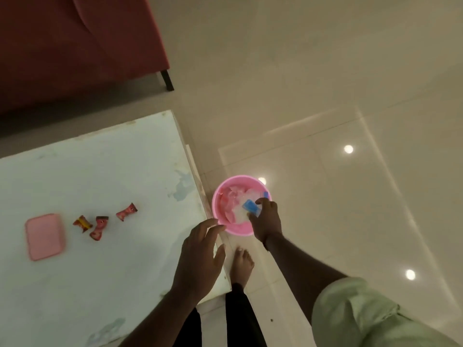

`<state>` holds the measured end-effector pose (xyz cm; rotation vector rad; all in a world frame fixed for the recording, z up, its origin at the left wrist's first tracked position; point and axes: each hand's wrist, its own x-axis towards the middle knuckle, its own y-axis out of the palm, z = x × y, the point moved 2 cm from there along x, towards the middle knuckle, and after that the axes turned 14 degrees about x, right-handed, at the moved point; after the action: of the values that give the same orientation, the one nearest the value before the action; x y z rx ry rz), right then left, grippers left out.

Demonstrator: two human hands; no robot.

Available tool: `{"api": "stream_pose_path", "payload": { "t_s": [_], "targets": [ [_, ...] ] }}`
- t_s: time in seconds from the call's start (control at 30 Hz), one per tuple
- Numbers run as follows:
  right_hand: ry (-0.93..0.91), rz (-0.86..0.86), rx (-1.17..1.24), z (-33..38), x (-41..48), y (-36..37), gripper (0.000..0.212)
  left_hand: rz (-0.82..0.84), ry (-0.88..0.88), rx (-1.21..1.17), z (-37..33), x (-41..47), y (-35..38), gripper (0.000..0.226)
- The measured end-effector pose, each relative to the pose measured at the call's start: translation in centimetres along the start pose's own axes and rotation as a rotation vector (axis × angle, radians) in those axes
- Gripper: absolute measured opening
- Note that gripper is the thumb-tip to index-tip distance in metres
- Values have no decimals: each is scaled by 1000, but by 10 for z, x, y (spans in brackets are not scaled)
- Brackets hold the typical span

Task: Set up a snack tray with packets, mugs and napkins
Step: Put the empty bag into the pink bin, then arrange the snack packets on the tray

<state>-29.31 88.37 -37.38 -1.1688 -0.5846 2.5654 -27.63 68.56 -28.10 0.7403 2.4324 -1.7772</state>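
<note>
Basin (226, 227) (pink) beside table (190, 171) edge

pink tray (45, 236), pink basin (236, 230), blue mug (251, 207), white table (100, 184).

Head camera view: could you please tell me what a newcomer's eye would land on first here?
The bright pink basin on the floor, just off the white table's right edge, draws the eye first; the right hand reaches into it, closed on a blue object. The left hand hovers open over the table's edge. Further left on the table lie three snack packets beside a pink tray.
</note>
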Motion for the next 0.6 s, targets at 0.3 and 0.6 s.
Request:
{"api": "stream_pose_path", "payload": {
  "t_s": [0.3,0.6],
  "targets": [
    [-17,201,-231,-23,-13,-10,70,-22,23,158,7,0,5,53],
    [-436,32,-476,54,-111,-53,81,-55,-14,393,13,-10,-63,78]
  ]
}}
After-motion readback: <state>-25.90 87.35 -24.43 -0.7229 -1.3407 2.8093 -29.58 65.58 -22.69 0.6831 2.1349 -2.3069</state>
